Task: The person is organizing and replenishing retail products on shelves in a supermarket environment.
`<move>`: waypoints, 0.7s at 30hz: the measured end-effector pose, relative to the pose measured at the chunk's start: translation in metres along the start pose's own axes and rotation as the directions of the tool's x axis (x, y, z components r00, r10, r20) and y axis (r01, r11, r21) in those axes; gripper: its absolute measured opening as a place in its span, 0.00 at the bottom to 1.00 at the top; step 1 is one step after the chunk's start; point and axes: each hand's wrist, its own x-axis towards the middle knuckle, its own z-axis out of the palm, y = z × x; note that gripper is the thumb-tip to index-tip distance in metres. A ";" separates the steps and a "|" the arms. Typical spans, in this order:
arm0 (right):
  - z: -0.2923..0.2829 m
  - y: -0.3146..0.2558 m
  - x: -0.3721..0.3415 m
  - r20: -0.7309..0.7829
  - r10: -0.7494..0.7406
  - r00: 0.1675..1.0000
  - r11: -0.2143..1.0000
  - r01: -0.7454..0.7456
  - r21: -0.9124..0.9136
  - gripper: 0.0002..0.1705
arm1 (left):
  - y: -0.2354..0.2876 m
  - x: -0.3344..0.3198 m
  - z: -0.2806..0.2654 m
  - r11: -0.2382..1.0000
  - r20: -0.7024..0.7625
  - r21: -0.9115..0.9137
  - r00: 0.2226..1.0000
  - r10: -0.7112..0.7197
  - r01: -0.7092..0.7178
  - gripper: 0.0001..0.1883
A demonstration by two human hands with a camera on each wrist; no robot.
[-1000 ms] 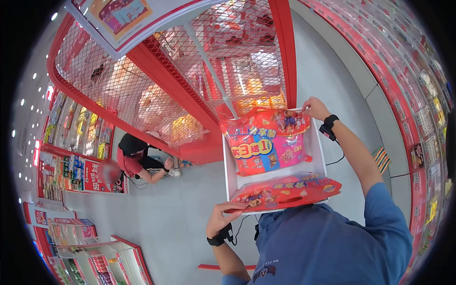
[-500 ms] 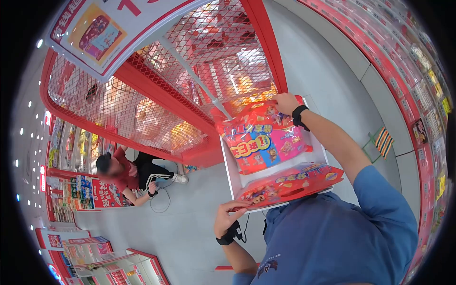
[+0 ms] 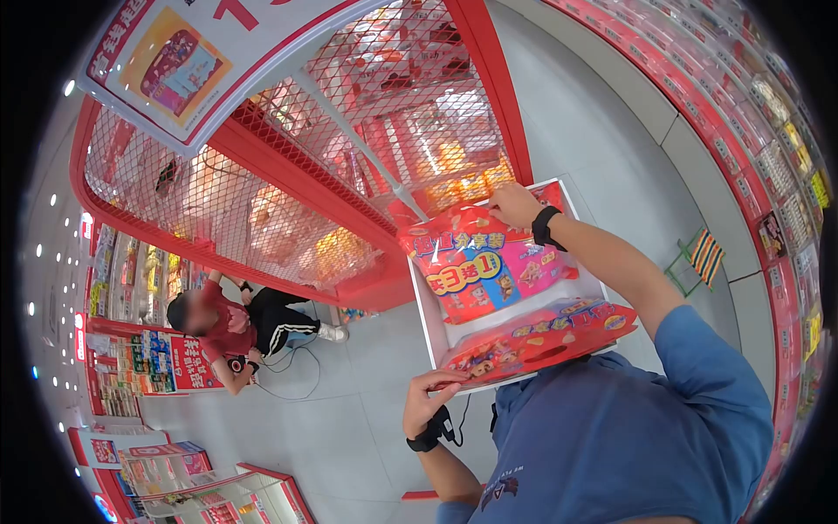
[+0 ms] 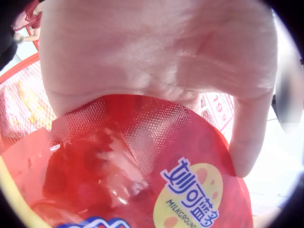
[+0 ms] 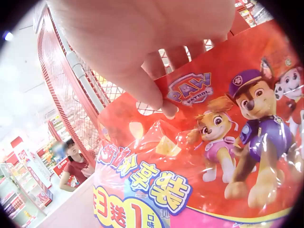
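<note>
A white open box (image 3: 425, 306) in front of the body holds two red snack bags with cartoon dogs printed on them. The far bag (image 3: 467, 278) leans upright at the back. My right hand (image 3: 515, 207) pinches its top edge, thumb (image 5: 151, 97) on the front beside the handle hole and fingers behind. Along the box's near side lies the near bag (image 3: 541, 339), tilted back toward my blue shirt. At its left end, my left hand (image 3: 425, 403) grips the corner; in the left wrist view the thumb (image 4: 248, 142) runs down the bag's edge.
A red mesh cage (image 3: 262, 201) full of packaged goods stands just beyond the box, with a price sign (image 3: 192, 70) above. Another person (image 3: 218, 323) crouches at left near shelves. Stocked shelves (image 3: 768, 175) line the right; a striped folding stool (image 3: 703, 258) stands before them.
My right hand has moved left from the box's far right corner onto the far bag's top edge. The left hand keeps its hold. The crouching person has shifted and the view has turned slightly.
</note>
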 end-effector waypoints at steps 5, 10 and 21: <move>-0.036 -0.036 -0.020 0.181 -0.044 0.983 0.998 0.049 -0.025 0.15 | 0.001 0.003 -0.003 1.000 0.018 0.005 1.000 -0.016 0.016 0.08; -0.070 -0.079 -0.066 0.308 -0.273 0.912 0.942 0.318 -0.107 0.12 | 0.001 0.007 -0.002 0.999 0.006 -0.008 0.999 0.035 -0.034 0.08; -0.091 -0.105 -0.046 0.362 -0.108 0.926 0.989 0.064 0.131 0.12 | 0.006 0.004 0.001 0.999 0.000 0.028 1.000 0.023 -0.023 0.08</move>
